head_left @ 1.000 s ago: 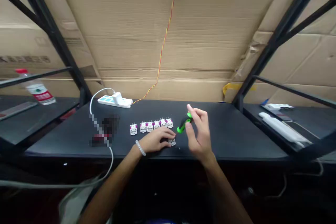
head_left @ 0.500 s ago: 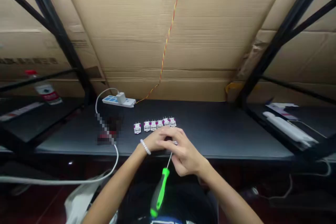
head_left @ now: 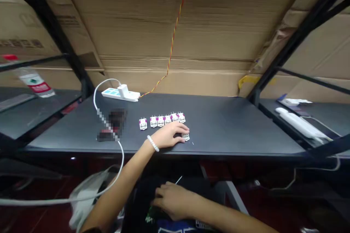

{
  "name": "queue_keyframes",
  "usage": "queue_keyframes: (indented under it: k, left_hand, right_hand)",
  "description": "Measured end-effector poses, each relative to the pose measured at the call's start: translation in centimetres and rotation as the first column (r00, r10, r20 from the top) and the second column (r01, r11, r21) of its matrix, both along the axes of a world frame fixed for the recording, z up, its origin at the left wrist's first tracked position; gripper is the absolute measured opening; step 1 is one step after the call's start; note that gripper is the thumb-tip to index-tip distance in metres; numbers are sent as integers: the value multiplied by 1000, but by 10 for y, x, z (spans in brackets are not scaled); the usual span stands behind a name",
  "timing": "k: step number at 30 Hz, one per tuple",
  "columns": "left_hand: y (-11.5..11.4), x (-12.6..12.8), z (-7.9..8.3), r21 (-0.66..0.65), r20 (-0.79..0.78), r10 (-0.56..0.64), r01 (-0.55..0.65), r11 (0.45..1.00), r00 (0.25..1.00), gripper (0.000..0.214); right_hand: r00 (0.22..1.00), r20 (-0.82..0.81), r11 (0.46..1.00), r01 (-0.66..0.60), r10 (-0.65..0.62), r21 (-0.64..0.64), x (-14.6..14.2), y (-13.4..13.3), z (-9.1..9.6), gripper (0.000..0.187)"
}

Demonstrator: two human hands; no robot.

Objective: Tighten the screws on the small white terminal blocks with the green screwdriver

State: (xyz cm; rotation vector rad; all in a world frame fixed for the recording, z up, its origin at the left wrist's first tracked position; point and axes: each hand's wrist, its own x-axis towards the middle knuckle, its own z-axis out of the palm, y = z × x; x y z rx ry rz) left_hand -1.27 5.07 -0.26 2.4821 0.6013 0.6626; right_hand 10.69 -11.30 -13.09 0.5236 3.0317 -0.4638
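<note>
Hands well apart. Left hand (head_left: 171, 134) flat on black table (head_left: 232, 125), fingers over lone small white block (head_left: 186, 137), holding it still. Right hand (head_left: 173, 200) low by lap, around screwdriver (head_left: 179, 180), thin metal tip poking out. Six more blocks (head_left: 161, 121) in neat row, middle of table.

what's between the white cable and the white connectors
A pixelated dark object, too blurred to name, on the black tabletop, in the head view.
</note>
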Motion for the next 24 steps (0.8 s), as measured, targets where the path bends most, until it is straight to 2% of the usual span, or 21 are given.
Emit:
queue_keyframes:
  k: [4, 7, 9, 11, 14, 16, 17, 20, 22, 24]
  left_hand:
    - [0, 1, 0, 12, 6, 8, -8, 1000, 1000, 29]
    - [0, 2, 0, 16, 0, 12, -12, 1000, 1000, 28]
    - [0, 2, 0, 19, -1, 14, -14, 1000, 1000, 27]
    - [0, 2, 0, 22, 5, 13, -13, 1000, 1000, 26]
    - [0, 3, 0, 25, 14, 5, -6, 1000, 1000, 25]
    - [0, 2, 0, 26, 19, 5, -6, 1000, 1000, 25]
    - [0, 2, 0, 26, 19, 4, -5, 1000, 1000, 25]
    - [-1, 2, 0, 29, 17, 7, -7, 1000, 1000, 23]
    - [-1, 2, 0, 27, 17, 5, -6, 1000, 1000, 23]
    - [-1, 2, 0, 23, 22, 10, -10, 1000, 1000, 25]
  right_hand:
    - [995, -7, 988, -97, 99, 118, -2, 5, 14, 31]
    - [991, 29, 984, -130, 127, 118, -5, 1, 30, 35]
    - [993, 25, 986, -120, 118, 117, -1, -2, 46, 30]
    - [996, -46, 991, -68, 74, 112, 8, -3, 70, 38]
    - [981, -191, 990, 4, 24, 141, 35, 0, 118, 63]
    - [927, -374, 988, 52, 7, 148, 56, 6, 152, 69]
    - [869, -494, 983, 104, -17, 149, 66, 11, 168, 69]
    - [573, -804, 946, 320, -156, 45, 94, 31, 200, 76]
    - [371, -894, 884, 465, -253, -57, 108, 47, 209, 69]
    - [176, -946, 819, 558, -273, -133, 116, 64, 211, 58]
